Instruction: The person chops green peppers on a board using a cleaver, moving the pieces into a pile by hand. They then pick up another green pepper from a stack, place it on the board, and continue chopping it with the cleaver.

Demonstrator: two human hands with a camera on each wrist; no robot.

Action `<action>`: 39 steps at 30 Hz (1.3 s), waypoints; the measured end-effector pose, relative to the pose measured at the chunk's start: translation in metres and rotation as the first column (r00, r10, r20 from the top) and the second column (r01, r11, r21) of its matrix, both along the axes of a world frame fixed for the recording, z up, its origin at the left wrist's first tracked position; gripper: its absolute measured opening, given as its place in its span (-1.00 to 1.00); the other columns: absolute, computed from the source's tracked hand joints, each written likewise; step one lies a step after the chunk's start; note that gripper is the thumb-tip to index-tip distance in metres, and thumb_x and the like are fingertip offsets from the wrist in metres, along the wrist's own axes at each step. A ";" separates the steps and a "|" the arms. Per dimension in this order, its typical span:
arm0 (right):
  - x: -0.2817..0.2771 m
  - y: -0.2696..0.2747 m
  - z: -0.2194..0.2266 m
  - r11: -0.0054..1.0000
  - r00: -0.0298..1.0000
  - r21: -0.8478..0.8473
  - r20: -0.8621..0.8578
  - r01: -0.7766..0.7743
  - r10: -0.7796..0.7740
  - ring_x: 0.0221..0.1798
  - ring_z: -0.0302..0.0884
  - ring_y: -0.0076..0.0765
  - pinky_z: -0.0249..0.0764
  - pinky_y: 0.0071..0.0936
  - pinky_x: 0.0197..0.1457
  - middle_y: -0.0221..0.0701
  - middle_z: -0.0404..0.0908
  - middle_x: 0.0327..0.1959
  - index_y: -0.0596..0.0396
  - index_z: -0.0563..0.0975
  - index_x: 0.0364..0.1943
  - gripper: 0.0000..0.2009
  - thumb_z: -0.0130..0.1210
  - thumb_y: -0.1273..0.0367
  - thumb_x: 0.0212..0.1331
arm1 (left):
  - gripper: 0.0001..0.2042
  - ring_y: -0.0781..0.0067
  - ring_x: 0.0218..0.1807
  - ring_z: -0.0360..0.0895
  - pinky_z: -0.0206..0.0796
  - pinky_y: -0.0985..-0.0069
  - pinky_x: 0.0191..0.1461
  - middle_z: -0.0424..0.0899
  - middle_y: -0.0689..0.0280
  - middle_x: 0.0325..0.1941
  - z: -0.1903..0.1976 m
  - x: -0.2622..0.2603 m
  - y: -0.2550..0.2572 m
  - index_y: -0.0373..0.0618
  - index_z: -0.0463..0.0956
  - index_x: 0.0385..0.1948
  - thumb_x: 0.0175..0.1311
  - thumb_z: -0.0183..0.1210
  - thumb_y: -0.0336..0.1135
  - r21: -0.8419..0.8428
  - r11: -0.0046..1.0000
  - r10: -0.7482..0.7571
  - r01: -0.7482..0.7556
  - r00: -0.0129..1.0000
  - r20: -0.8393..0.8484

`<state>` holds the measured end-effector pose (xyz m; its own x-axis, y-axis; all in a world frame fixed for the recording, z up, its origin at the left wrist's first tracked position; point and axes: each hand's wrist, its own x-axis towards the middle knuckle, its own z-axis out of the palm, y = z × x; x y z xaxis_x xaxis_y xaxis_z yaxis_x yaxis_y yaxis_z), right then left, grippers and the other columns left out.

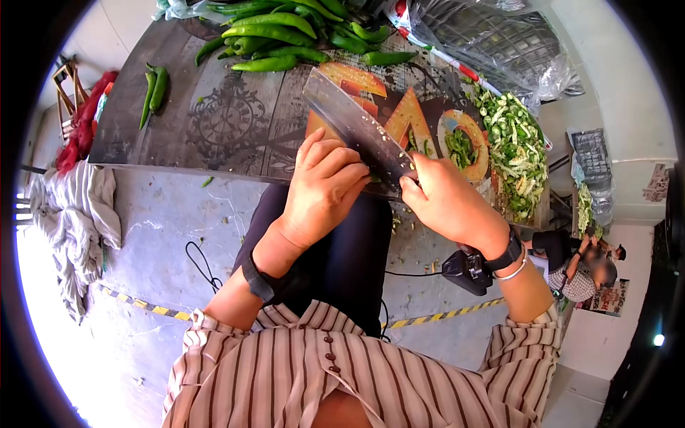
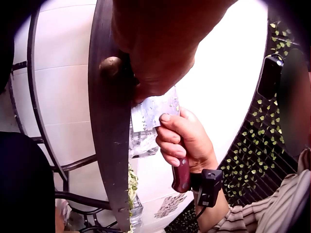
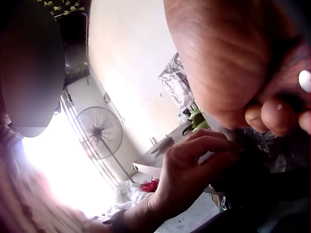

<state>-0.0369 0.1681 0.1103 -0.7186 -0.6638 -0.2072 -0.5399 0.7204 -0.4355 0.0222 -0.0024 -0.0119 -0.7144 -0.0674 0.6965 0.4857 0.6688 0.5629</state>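
My right hand [image 1: 453,196] grips a cleaver by its dark red handle [image 2: 181,175], thumb against the blade. The broad cleaver blade [image 1: 357,125], specked with pale seeds, slants up and left over the table. Close beside the blade's lower part, my left hand [image 1: 325,182] has its fingers curled down at the table's near edge. A bit of green chili pepper [image 1: 374,178] shows at those fingertips; the rest of it is hidden by the hand and blade. Whole green chili peppers [image 1: 275,32] lie heaped at the table's far side.
Chopped green pepper [image 1: 517,153] is piled at the right of the patterned table [image 1: 178,153]. Two whole peppers [image 1: 154,93] lie on the left. Clear plastic packaging [image 1: 492,43] sits at the back right. Grey cloth [image 1: 75,221] hangs at left; another person [image 1: 581,271] is at right.
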 end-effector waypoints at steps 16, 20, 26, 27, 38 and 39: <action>-0.003 -0.015 0.016 0.989 0.985 0.127 0.143 0.079 -0.097 -0.38 0.45 0.34 0.37 0.00 -0.30 0.14 0.45 -0.53 0.35 0.37 -0.41 -0.80 0.02 0.43 0.20 | -0.83 0.37 -0.09 0.52 0.21 0.18 0.33 0.58 0.47 -0.34 -0.001 -0.002 0.000 0.01 0.64 -0.45 -0.12 0.38 -0.43 -0.034 0.999 -0.004 0.005 1.000 0.029; -0.003 -0.016 0.016 0.987 0.984 0.141 0.150 0.077 -0.098 -0.38 0.45 0.33 0.36 0.00 -0.30 0.13 0.45 -0.53 0.34 0.36 -0.40 -0.81 0.02 0.43 0.20 | -0.83 0.38 -0.11 0.52 0.22 0.18 0.32 0.57 0.47 -0.36 0.000 -0.002 0.000 0.01 0.64 -0.45 -0.14 0.38 -0.43 -0.027 1.000 -0.010 0.011 1.000 0.025; -0.004 -0.016 0.012 0.988 0.986 0.130 0.137 0.080 -0.098 -0.38 0.45 0.32 0.35 0.00 -0.32 0.12 0.45 -0.53 0.33 0.35 -0.39 -0.81 0.02 0.43 0.22 | -0.82 0.39 -0.13 0.52 0.22 0.20 0.32 0.57 0.47 -0.37 -0.002 -0.002 -0.001 0.02 0.64 -0.45 -0.16 0.38 -0.43 -0.025 1.000 -0.011 0.011 1.000 0.012; -0.004 -0.016 0.011 0.989 0.987 0.123 0.130 0.079 -0.095 -0.37 0.46 0.32 0.36 0.00 -0.32 0.12 0.46 -0.53 0.33 0.35 -0.39 -0.80 0.03 0.42 0.22 | -0.82 0.39 -0.13 0.52 0.22 0.20 0.32 0.57 0.47 -0.37 -0.002 -0.003 0.000 0.02 0.64 -0.45 -0.16 0.38 -0.43 -0.023 1.000 -0.012 0.013 1.000 0.015; -0.014 -0.013 -0.015 0.983 0.992 -0.138 0.014 0.124 -0.123 -0.48 0.52 0.21 0.40 -0.10 -0.40 0.04 0.50 -0.56 0.33 0.42 -0.35 -0.81 0.04 0.41 0.25 | -0.81 0.42 -0.12 0.51 0.20 0.19 0.33 0.55 0.52 -0.36 -0.004 -0.001 0.005 0.08 0.60 -0.44 -0.13 0.39 -0.40 -0.059 0.998 0.004 -0.004 1.000 -0.009; -0.016 -0.010 -0.012 0.976 0.984 -0.149 -0.047 0.160 -0.169 -0.49 0.53 0.17 0.40 -0.13 -0.41 0.01 0.50 -0.57 0.32 0.42 -0.35 -0.81 0.05 0.40 0.25 | -0.81 0.41 -0.12 0.51 0.22 0.20 0.32 0.55 0.51 -0.36 -0.004 -0.002 0.006 0.07 0.60 -0.44 -0.13 0.39 -0.41 -0.056 0.998 0.014 -0.015 1.000 -0.021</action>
